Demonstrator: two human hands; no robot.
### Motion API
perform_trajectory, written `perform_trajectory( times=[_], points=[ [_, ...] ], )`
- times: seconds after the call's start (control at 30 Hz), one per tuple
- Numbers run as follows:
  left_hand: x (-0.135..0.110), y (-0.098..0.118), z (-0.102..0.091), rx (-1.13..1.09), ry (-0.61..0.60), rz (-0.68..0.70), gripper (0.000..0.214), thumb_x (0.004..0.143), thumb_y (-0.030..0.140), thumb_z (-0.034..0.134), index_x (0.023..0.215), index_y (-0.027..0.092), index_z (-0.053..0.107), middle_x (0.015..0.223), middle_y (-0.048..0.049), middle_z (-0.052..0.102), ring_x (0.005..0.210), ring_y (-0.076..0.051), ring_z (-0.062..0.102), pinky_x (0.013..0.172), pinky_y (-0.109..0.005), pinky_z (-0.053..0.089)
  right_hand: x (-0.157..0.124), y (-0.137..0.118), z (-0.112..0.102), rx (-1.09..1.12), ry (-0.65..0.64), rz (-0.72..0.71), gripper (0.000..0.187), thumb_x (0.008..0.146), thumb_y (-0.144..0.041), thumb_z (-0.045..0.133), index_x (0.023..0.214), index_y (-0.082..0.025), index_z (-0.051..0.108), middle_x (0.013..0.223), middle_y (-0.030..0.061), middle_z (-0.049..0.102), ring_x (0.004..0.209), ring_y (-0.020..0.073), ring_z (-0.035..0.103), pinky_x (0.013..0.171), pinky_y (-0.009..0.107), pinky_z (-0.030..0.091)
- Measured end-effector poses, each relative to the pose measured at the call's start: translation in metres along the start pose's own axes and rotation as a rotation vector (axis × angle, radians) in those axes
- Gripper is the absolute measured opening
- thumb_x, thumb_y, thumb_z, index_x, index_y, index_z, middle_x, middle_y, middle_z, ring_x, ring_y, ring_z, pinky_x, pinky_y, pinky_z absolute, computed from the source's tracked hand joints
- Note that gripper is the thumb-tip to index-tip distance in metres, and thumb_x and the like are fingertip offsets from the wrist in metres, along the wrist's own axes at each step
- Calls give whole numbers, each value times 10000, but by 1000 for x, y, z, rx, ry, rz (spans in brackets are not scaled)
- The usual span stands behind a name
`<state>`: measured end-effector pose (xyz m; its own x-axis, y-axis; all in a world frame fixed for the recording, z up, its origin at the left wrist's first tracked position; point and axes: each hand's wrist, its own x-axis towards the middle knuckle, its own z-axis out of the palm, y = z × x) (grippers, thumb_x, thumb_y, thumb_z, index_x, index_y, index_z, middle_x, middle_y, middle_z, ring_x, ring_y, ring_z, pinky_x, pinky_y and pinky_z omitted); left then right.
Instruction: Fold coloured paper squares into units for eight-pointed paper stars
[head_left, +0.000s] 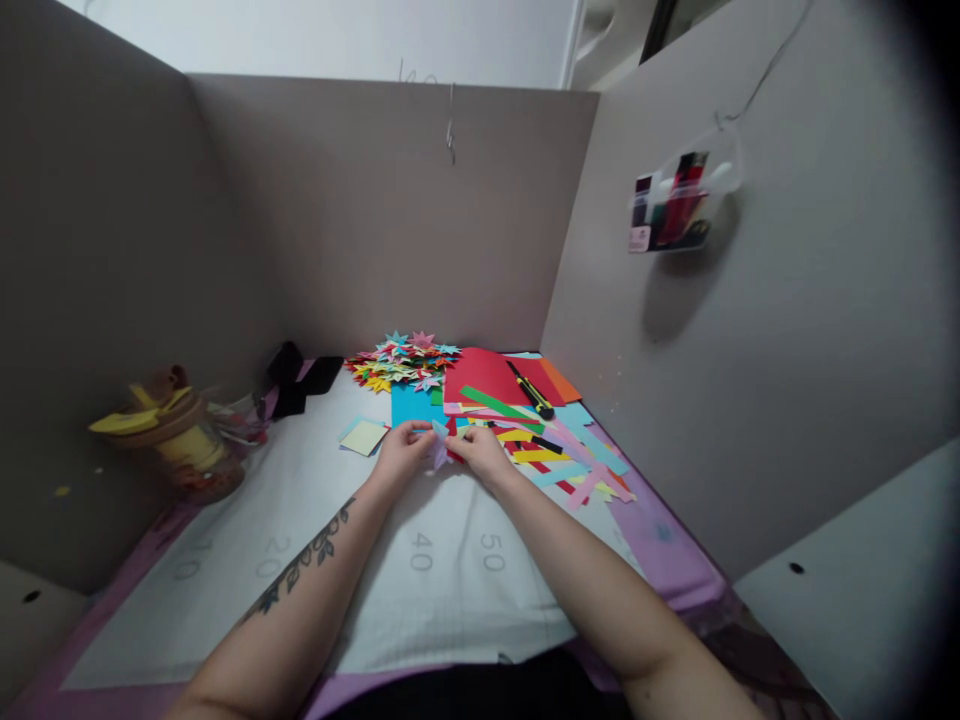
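We are viewing two bare hands working close together above a white mat printed with grey numerals. The left hand, its forearm bearing a leafy tattoo, is holding a small pale blue and lilac paper piece with its fingers drawn narrow at the tips. The right hand is meeting the same piece from the other side, its thumb and fingertips also pinching narrowly at the edge. We are locating the piece between the hands, near the middle of the work surface; blur is hiding its exact folds, and we are not managing to tell whether it is one sheet or two. Just left of the left hand we are noting a stack of paper squares, pale yellow on top. Beyond the hands, a blue sheet is lying flat, with a heap of multicoloured paper stars resting behind it. To the right, we are recording a red sheet and, slanting across it, a yellow and black cutter. Loose paper strips in several colours are overlapping beside the right hand. At far left, a container is standing near the partition.
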<state>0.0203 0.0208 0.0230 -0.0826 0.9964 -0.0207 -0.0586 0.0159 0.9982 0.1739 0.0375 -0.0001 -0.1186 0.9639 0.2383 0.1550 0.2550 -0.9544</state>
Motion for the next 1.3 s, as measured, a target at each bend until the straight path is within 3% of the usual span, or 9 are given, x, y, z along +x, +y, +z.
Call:
perform_trajectory(
  times=[0.13,0.23,0.43,0.6,0.8,0.93,1.03,1.13,1.3],
  points=[
    [2,2,-7,-100,22,-111,407,722,473,672,970,171,558,821,-60,690,739,-140,655,641,-225,495,4,-3,-12,-143,93,-213,188,776,-347,591,705,-179,641,777,71,643,814,221,565,731,342,437],
    [-1,6,-11,-160,-94,-241,436,747,525,630,930,132,580,840,-148,702,774,-221,683,647,-305,525,4,-6,-18,-225,61,-352,115,787,-313,610,784,-214,668,917,86,654,983,251,516,905,397,367],
    [-6,9,-9,-360,-225,-367,338,740,431,681,951,174,622,774,-67,710,752,-203,688,624,-266,512,-4,-12,-12,-750,-53,-758,202,880,-198,476,935,-198,670,973,95,665,927,235,506,845,378,372],
    [-3,10,-12,-387,-180,-322,213,738,330,695,856,169,622,676,-14,671,605,-138,646,612,-252,517,-5,-17,-9,-913,-55,-836,250,874,-133,463,1009,-210,658,1056,67,658,1017,230,481,895,375,367],
    [-1,10,-17,-355,-117,-230,322,653,275,762,895,161,584,743,-16,680,629,-128,643,610,-240,517,-8,-16,-6,-974,-100,-752,471,775,-221,617,1239,-248,542,1401,81,427,1260,313,315,1020,498,288],
    [0,2,-11,-270,-11,-118,521,553,212,817,997,160,550,774,-10,692,648,-133,650,615,-224,503,-9,-13,-3,-796,-110,-684,456,751,-109,569,1176,-273,585,1431,65,377,1307,307,269,1042,517,270],
    [0,-2,-7,-198,60,-51,571,539,207,813,1040,144,547,736,-3,692,594,-128,636,588,-219,489,-6,-8,-2,-382,-36,-533,358,727,-57,511,998,-249,645,1329,62,472,1266,263,349,1046,469,295],
    [-2,-1,-4,-154,78,-30,586,547,215,796,1071,137,545,688,4,685,547,-132,622,537,-217,471,0,-2,0,23,58,-270,308,733,-143,543,1028,-230,566,1194,82,534,1100,227,511,912,410,434],
    [-8,2,2,-153,15,-24,572,553,227,792,1068,126,564,687,-2,675,526,-114,602,513,-198,454,3,6,9,221,-8,-82,429,661,-260,658,1048,-211,478,809,0,602,702,148,600,640,277,493]
  ],
)
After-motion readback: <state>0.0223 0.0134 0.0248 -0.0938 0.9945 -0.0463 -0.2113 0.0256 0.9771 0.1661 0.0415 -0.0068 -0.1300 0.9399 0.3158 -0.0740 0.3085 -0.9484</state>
